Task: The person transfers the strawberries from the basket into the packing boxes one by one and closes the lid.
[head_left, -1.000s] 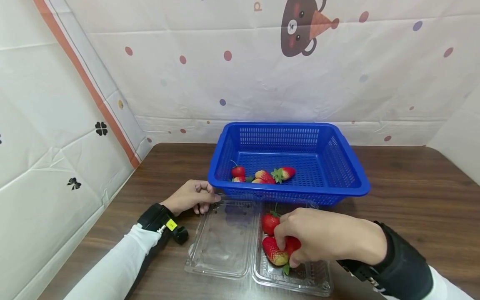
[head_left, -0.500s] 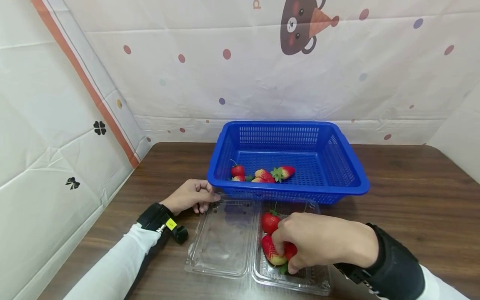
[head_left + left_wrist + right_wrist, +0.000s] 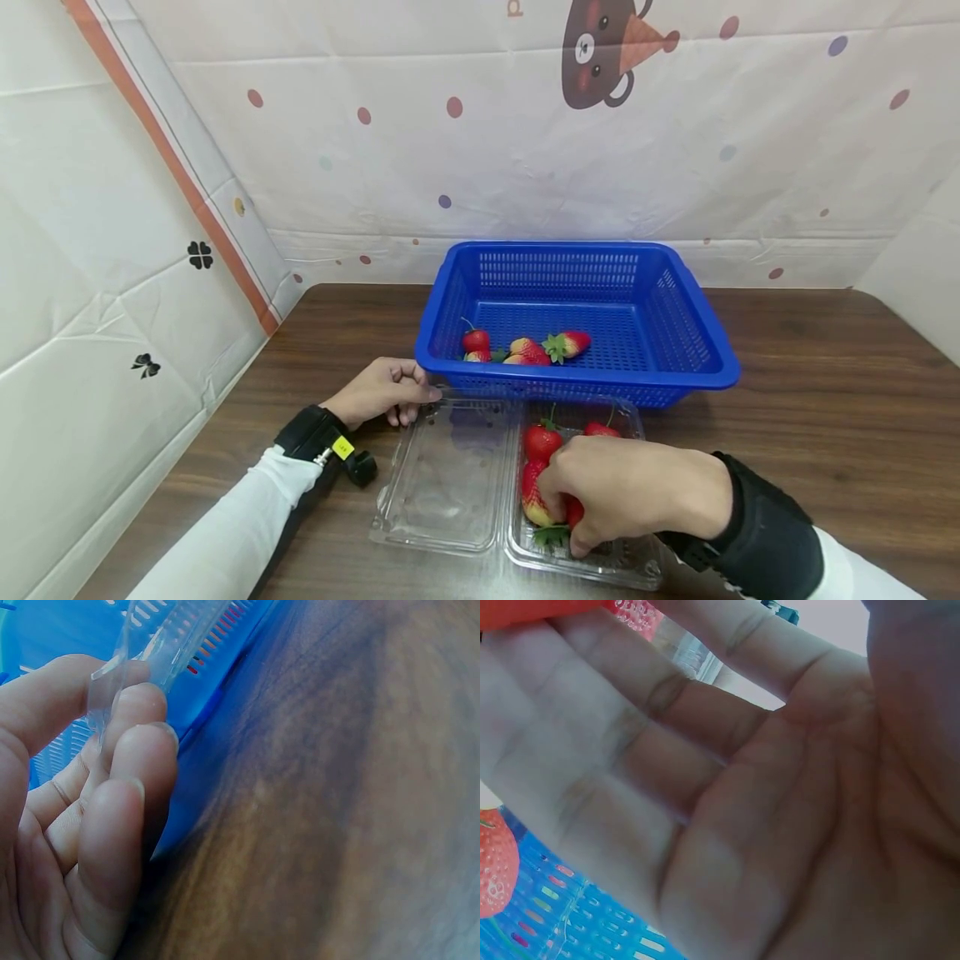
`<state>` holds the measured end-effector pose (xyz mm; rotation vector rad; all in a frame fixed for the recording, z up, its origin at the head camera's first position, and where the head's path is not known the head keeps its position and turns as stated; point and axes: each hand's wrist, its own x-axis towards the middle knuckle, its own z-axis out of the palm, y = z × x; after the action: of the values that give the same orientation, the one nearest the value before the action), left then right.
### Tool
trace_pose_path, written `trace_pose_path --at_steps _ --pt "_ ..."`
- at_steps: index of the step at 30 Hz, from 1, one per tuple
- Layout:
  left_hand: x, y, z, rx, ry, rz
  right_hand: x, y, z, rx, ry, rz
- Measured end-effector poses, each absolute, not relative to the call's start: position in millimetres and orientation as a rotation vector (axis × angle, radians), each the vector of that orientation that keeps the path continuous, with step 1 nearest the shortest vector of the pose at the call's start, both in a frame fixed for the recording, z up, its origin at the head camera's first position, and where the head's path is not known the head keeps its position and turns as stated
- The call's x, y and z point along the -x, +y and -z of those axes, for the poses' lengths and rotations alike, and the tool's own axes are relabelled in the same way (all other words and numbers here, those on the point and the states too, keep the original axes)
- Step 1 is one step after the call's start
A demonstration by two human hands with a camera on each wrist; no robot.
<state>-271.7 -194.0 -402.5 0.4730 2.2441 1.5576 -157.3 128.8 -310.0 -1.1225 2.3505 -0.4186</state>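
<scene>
My left hand [image 3: 386, 392] pinches the back left corner of a clear plastic clamshell's lid [image 3: 450, 492], which lies unfolded flat; in the left wrist view the thin plastic edge [image 3: 109, 694] sits between thumb and fingertips. My right hand [image 3: 630, 487] reaches down into the other half, the clear tray [image 3: 637, 571], gripping a red strawberry [image 3: 574, 510] whose leaves point toward me. Against its left lies a pale-tipped strawberry [image 3: 533, 496]. Behind are two rounder, stemmed strawberries, one at left [image 3: 542, 442] and one at right [image 3: 602, 429]. The palm fills the right wrist view.
A blue perforated basket [image 3: 577, 379] stands right behind the clamshell. Inside, at its front left, are several strawberries [image 3: 528, 352] and a small round red fruit [image 3: 476, 340] with a stem. Brown wooden tabletop [image 3: 810, 400] extends to both sides, with a white printed sheet [image 3: 510, 167] behind.
My right hand has shifted left and toward me in the tray, carrying the strawberry against the pale-tipped one. The back right strawberry has come into sight. My left hand stays put.
</scene>
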Motion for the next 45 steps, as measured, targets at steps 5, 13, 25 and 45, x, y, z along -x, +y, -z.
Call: trace_pose_path --at_steps 5,13,25,45 --pt "272.2 -193.7 402.8 -0.474 2.238 -1.559 157.0 127.9 311.5 1.116 2.353 0.412" --pt "272.6 -194.0 403.0 -0.472 2.254 -1.549 157.1 127.1 312.3 1.129 2.366 0.398" --pt "272.2 -195.5 402.3 -0.490 2.241 -1.550 157.2 125.9 311.1 1.092 2.361 0.402" --pt "272.5 -195.0 401.9 -0.503 2.235 -1.548 159.0 128.0 302.5 1.122 2.424 0.396"
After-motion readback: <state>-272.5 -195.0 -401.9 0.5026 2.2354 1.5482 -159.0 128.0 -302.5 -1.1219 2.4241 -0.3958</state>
